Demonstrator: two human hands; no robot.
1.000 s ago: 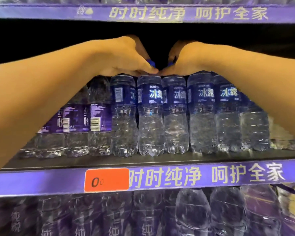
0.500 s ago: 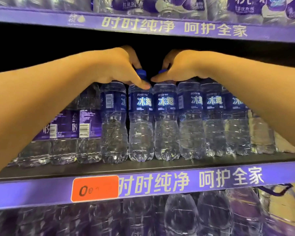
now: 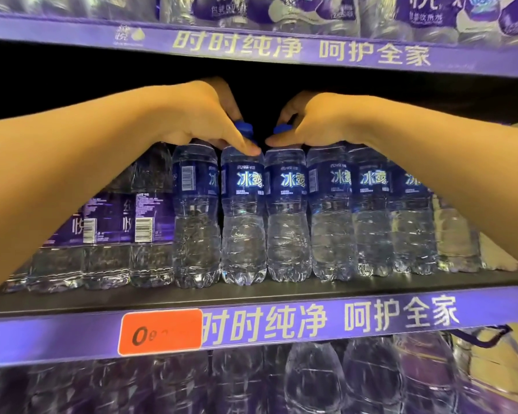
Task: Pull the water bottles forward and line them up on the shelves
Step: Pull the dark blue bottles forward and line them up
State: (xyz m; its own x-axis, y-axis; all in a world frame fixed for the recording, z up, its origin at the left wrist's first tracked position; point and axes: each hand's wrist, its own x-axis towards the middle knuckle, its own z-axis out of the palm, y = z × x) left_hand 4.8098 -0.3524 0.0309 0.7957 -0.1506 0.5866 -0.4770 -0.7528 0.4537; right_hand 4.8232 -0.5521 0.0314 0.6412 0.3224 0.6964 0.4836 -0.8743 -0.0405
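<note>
Blue-labelled bottles (image 3: 243,216) read "冰露"; left hand (image 3: 201,115), right hand (image 3: 320,121) fingers clamped on caps.

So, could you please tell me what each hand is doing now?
Left hand: closed on a bottle top.
Right hand: closed on the next bottle top.

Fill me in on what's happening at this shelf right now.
A person is facing up bottled water on the middle shelf. The left hand grips the neck of one blue-label bottle just under its blue cap, and the right hand grips the neighbouring blue-label bottle the same way. Both bottles stand upright in the front row, side by side, with more blue-label bottles to their right and purple-label bottles set further back on the left.
</note>
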